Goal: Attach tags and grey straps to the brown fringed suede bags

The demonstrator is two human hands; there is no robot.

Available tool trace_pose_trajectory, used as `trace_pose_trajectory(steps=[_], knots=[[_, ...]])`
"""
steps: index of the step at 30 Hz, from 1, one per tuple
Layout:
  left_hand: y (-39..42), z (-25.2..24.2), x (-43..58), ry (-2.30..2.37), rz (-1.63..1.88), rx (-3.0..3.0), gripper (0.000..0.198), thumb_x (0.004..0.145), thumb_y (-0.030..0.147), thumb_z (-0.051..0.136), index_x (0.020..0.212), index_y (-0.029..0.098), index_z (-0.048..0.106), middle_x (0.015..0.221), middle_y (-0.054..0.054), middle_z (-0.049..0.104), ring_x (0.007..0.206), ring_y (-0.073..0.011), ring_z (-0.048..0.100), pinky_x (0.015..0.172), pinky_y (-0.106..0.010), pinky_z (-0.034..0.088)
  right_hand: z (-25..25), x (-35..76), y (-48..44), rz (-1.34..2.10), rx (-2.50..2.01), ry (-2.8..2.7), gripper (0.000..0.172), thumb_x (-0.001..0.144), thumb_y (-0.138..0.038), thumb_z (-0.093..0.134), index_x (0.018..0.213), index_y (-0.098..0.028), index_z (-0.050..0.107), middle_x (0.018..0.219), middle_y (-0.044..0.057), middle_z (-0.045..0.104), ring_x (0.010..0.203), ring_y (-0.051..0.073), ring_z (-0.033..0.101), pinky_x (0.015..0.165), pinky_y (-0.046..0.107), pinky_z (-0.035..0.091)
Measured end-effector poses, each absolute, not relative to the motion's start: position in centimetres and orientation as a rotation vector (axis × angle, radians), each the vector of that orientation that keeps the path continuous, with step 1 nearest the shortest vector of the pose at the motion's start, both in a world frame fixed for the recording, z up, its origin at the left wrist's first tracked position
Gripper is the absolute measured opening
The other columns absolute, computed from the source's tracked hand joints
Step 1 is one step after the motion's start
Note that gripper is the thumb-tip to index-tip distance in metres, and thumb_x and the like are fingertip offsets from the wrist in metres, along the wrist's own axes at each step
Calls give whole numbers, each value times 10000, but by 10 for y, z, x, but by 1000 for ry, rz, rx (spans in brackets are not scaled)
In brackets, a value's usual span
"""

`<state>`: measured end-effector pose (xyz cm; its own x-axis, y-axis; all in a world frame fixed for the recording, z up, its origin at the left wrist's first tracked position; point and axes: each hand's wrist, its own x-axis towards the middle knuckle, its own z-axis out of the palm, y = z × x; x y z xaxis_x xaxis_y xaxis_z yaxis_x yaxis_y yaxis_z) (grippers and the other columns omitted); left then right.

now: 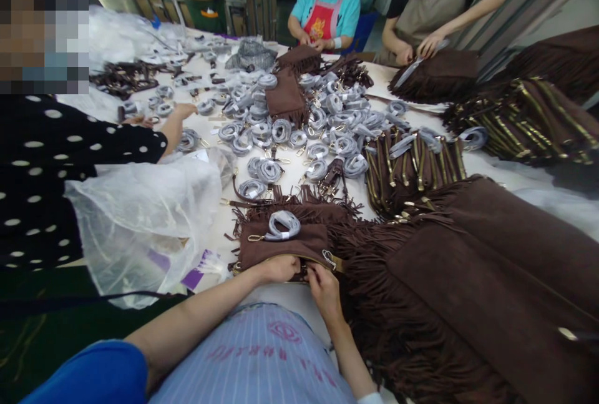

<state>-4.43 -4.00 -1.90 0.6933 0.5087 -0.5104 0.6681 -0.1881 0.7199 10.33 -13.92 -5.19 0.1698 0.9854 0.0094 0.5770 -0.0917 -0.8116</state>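
Right in front of me a brown fringed bag (255, 243) lies on the table with its zipped opening towards me. My left hand (283, 268) is closed at that opening, fingers curled at its edge. Close beside it, my right hand (324, 285) pinches at the same opening; whatever lies between the fingertips is too small to make out. On top of the bag rests a coiled strap (284, 224) in grey wrapping with a gold clasp. A white string loop (329, 259) and a gold-coloured zipper end show just above my right hand.
Large brown fringed bags (449, 266) are piled at my right. Bags with gold zippers (416, 170) stand behind them. Many wrapped strap coils (281, 132) cover the table's middle. Clear plastic (154, 210) hangs at the left beside a co-worker's arm (174, 129). Other people work across the table.
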Motion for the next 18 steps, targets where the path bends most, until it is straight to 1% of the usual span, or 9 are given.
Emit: trace_pose_trajectory(steps=[3, 5, 10, 12, 14, 16, 18], knots=[[-46, -10, -53, 949, -174, 1660, 156, 782, 172, 462, 752, 132, 610, 703, 3, 580, 686, -138, 515, 680, -253, 444, -44, 100, -142, 792, -1617, -1518, 243, 923, -278, 461, 979, -206, 686, 953, 93, 702, 897, 211, 652, 845, 312, 497], [-51, -6, -53, 968, -144, 1548, 146, 781, 177, 457, 751, 131, 592, 707, 11, 558, 700, -131, 508, 696, -250, 440, -40, 99, -141, 831, -1534, -1547, 237, 929, -276, 460, 953, -220, 689, 966, 85, 694, 925, 207, 639, 863, 304, 485], [-51, 9, -53, 985, -115, 1301, 135, 809, 240, 464, 824, 145, 559, 784, -3, 561, 770, -126, 553, 728, -251, 476, -36, 98, -136, 912, -1445, -1548, 239, 936, -310, 461, 888, -221, 678, 861, 60, 691, 810, 193, 636, 769, 279, 488], [-44, 21, -61, 906, -184, 1217, 139, 797, 274, 512, 813, 146, 563, 802, -20, 585, 763, -136, 581, 712, -266, 494, -36, 98, -136, 921, -1467, -1504, 244, 936, -325, 460, 863, -217, 667, 811, 50, 676, 769, 189, 621, 734, 271, 474], [-32, 32, -74, 830, -245, 1181, 179, 820, 313, 504, 817, 147, 571, 803, -41, 617, 718, -154, 606, 688, -295, 504, -36, 97, -138, 935, -1498, -1451, 242, 934, -329, 464, 828, -218, 650, 753, 31, 647, 720, 177, 595, 700, 259, 452], [-19, 36, -90, 960, -180, 1355, 175, 851, 297, 469, 879, 157, 572, 830, -55, 635, 722, -172, 618, 704, -317, 497, -34, 97, -139, 970, -1510, -1406, 228, 925, -334, 487, 792, -217, 630, 725, 13, 621, 695, 166, 572, 682, 246, 433], [-7, 30, -106, 1277, -42, 1763, 149, 821, 214, 514, 953, 166, 564, 917, -71, 628, 837, -202, 610, 784, -338, 472, -31, 97, -138, 1020, -1506, -1366, 219, 911, -345, 512, 771, -213, 619, 713, 4, 605, 683, 159, 561, 663, 236, 425]])
